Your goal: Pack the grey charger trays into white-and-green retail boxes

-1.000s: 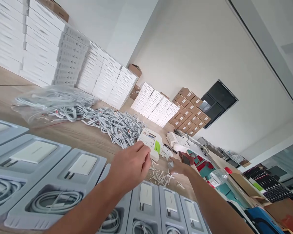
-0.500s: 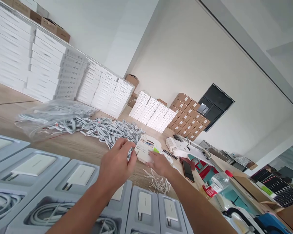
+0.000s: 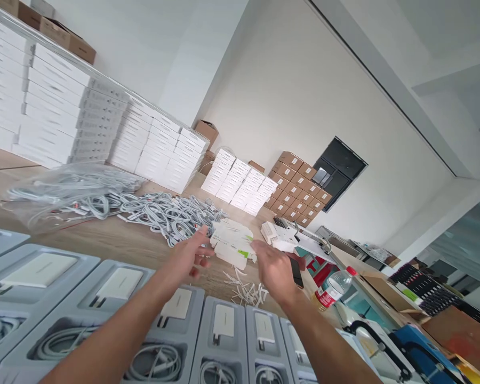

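Note:
My left hand [image 3: 186, 260] is open, its fingers apart and seemingly holding nothing, over the wooden table beside a heap of loose grey cables [image 3: 176, 213]. To its right lie flat white printed card sheets [image 3: 231, 242] with green patches. My right hand [image 3: 275, 269] has its fingers curled at the right edge of these sheets; what they grip is hidden. Below both arms stand grey moulded trays [image 3: 202, 341], each with a white charger block [image 3: 224, 320] and a coiled cable [image 3: 158, 362] in its recesses.
White boxes [image 3: 60, 101] are stacked along the back left, near a clear bag of cables [image 3: 68, 186]. Thin white strips [image 3: 248, 290] lie scattered before the sheets. At right are a phone [image 3: 296, 273], a bottle with a red cap [image 3: 333, 288] and brown cartons [image 3: 298, 189].
The grey cable bundle my left hand held has left it, and those fingers have opened. My right hand has moved off the sheets' front to their right edge and curled. The view has shifted.

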A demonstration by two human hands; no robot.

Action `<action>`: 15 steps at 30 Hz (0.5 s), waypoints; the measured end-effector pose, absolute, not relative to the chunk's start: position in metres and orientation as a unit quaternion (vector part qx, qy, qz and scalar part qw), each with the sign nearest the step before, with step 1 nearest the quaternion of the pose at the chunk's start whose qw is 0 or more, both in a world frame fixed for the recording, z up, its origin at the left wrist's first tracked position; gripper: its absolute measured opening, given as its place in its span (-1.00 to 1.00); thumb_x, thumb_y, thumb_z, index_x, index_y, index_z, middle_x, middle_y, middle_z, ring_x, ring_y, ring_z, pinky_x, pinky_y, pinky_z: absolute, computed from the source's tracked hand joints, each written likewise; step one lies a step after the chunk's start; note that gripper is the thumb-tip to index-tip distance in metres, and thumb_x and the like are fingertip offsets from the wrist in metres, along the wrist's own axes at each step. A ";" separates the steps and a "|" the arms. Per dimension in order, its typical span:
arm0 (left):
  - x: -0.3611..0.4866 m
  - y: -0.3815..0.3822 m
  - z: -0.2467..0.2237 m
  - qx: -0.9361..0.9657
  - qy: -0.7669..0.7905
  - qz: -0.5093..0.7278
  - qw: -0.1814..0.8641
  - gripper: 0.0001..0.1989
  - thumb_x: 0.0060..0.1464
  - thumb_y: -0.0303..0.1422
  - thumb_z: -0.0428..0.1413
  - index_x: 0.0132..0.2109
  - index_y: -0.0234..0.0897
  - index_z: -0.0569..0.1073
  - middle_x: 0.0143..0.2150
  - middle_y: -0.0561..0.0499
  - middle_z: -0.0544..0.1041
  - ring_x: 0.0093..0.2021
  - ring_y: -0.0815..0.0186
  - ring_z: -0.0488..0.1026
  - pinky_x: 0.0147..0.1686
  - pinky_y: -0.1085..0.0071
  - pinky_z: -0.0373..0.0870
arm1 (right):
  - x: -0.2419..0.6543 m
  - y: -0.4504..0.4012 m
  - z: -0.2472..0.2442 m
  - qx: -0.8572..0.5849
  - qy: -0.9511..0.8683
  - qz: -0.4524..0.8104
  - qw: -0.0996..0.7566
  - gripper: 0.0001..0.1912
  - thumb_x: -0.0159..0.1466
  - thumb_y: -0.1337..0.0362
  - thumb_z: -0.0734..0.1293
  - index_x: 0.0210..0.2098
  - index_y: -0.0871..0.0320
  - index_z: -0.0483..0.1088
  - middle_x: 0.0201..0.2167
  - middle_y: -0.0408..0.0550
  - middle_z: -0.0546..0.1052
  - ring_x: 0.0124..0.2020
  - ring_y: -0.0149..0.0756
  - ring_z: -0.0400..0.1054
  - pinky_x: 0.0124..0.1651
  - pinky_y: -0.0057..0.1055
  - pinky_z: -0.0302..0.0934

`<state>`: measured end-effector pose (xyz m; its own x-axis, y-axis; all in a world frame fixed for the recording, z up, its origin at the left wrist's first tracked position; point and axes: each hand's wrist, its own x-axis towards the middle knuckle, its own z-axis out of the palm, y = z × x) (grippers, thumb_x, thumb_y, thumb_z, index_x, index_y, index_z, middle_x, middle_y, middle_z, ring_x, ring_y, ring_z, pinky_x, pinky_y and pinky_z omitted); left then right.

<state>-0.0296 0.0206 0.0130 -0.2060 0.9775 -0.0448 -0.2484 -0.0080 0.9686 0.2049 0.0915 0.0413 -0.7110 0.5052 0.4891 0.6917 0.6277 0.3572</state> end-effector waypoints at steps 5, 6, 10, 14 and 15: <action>-0.017 0.017 0.015 0.329 0.309 0.564 0.691 -0.58 -0.05 -0.24 0.26 -0.05 -0.37 0.55 -0.19 -0.19 0.67 -0.23 0.07 0.61 -0.39 0.35 0.54 | 0.208 0.016 0.020 -0.210 -0.902 -0.281 0.252 -0.54 0.29 0.51 0.15 0.16 0.24 0.34 0.10 0.05 0.53 0.16 -0.19 0.37 0.21 -0.22 0.28; -0.015 0.015 0.016 0.326 0.312 0.571 0.686 -0.59 -0.10 -0.34 0.28 -0.05 -0.39 0.55 -0.21 -0.18 0.67 -0.25 0.08 0.61 -0.42 0.39 0.53 | 0.212 0.001 0.014 -0.246 -0.898 -0.264 0.252 -0.53 0.30 0.48 0.17 0.20 0.24 0.29 0.13 0.06 0.49 0.19 -0.18 0.34 0.22 -0.19 0.28; -0.013 0.014 0.023 0.283 0.335 0.640 0.631 -0.64 -0.07 -0.48 0.20 -0.06 -0.42 0.54 -0.29 -0.11 0.68 -0.38 0.18 0.61 -0.53 0.45 0.53 | 0.253 -0.045 -0.022 -0.382 -0.864 -0.233 0.232 -0.39 0.28 0.28 0.29 0.30 0.17 0.14 0.29 0.13 0.30 0.32 0.00 0.15 0.26 0.07 0.21; -0.007 0.018 0.037 0.243 0.360 0.721 0.540 -0.73 0.05 -0.52 0.07 -0.09 -0.37 0.55 -0.36 0.02 0.66 -0.51 0.32 0.55 -0.66 0.55 0.45 | 0.318 -0.076 -0.061 -0.471 -0.827 -0.228 0.205 -0.32 0.24 0.26 0.34 0.32 0.07 0.12 0.36 0.13 0.19 0.35 0.15 0.06 0.19 0.15 0.24; -0.004 0.018 0.040 0.248 0.358 0.730 0.527 -0.73 0.09 -0.51 0.05 -0.08 -0.36 0.54 -0.35 0.02 0.67 -0.50 0.33 0.56 -0.64 0.55 0.46 | 0.329 -0.083 -0.067 -0.487 -0.820 -0.223 0.201 -0.32 0.25 0.26 0.34 0.33 0.05 0.11 0.37 0.13 0.16 0.36 0.17 0.05 0.18 0.15 0.25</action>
<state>-0.0039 0.0177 0.0405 -0.3217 0.9467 -0.0150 -0.5904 -0.1882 0.7848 0.3288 -0.0826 -0.0668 -0.4446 0.7092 0.5471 0.8885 0.4264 0.1694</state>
